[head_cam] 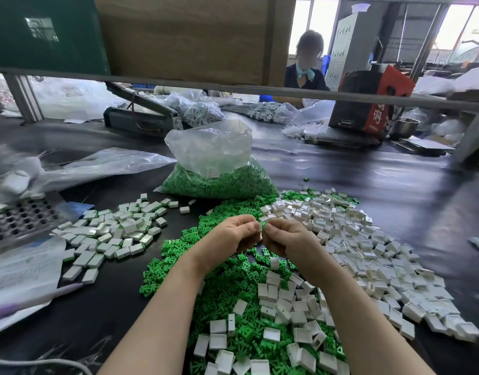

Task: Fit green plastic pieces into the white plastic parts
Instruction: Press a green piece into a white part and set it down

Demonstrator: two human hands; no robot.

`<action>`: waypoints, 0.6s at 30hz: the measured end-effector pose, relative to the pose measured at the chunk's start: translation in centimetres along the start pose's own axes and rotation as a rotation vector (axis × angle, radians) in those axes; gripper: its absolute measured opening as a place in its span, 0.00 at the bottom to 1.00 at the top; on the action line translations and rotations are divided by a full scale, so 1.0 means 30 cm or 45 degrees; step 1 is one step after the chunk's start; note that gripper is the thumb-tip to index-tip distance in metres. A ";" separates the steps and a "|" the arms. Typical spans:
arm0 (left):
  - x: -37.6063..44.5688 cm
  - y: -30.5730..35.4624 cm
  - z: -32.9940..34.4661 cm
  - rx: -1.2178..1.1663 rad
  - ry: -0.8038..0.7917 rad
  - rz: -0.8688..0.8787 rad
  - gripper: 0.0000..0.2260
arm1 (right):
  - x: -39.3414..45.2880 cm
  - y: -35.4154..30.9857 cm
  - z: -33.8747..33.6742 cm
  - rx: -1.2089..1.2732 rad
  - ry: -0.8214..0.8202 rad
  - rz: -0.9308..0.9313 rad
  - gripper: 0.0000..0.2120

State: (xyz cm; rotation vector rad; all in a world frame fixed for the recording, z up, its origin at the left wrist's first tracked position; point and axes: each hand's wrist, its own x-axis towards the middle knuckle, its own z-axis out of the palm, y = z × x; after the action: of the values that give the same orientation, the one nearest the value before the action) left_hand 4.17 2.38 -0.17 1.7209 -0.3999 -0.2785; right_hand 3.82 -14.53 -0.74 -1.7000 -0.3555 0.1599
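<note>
My left hand [234,232] and my right hand [283,236] meet fingertip to fingertip above the middle of the black table. Between them sits a green plastic piece [263,225], and a sliver of a white plastic part [261,236] shows under my left fingers; most of both is hidden. Below my hands spreads a heap of loose green pieces [178,269] mixed with white parts [276,293]. A wide pile of white parts [368,247] lies to the right. On the left lies a group of white parts with green showing at their ends [116,234].
A clear bag of green pieces [219,180] stands behind the piles. A perforated metal tray [19,220] and printed plastic sheets [21,269] lie at the left. A metal rail [233,86] crosses overhead. A person [306,66], boxes and bags are across the table.
</note>
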 end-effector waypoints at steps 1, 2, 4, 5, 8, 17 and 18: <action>-0.001 -0.001 0.001 -0.004 -0.007 0.002 0.13 | -0.001 0.000 -0.001 -0.025 -0.012 0.009 0.11; -0.002 -0.002 0.003 -0.003 -0.019 0.000 0.13 | -0.002 0.001 -0.001 -0.053 -0.024 0.023 0.12; -0.004 -0.007 0.006 0.020 -0.051 -0.023 0.11 | -0.007 0.006 -0.004 -0.096 -0.042 0.067 0.13; -0.004 -0.010 0.008 0.031 -0.071 -0.037 0.11 | -0.010 0.009 -0.006 -0.105 -0.057 0.090 0.14; -0.006 -0.021 0.007 0.032 -0.117 -0.061 0.11 | -0.018 0.012 -0.011 -0.086 -0.112 0.119 0.12; -0.001 -0.041 -0.003 0.122 -0.143 -0.083 0.09 | -0.022 0.011 -0.023 -0.176 -0.177 0.077 0.09; -0.002 -0.041 -0.005 0.130 -0.148 -0.084 0.09 | -0.021 0.012 -0.024 -0.186 -0.180 0.076 0.09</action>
State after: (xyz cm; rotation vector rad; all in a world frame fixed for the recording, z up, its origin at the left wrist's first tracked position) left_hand 4.31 2.75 -1.36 1.8252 -0.4494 -0.4135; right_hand 3.49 -15.45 -1.03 -1.8496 -0.4302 0.3049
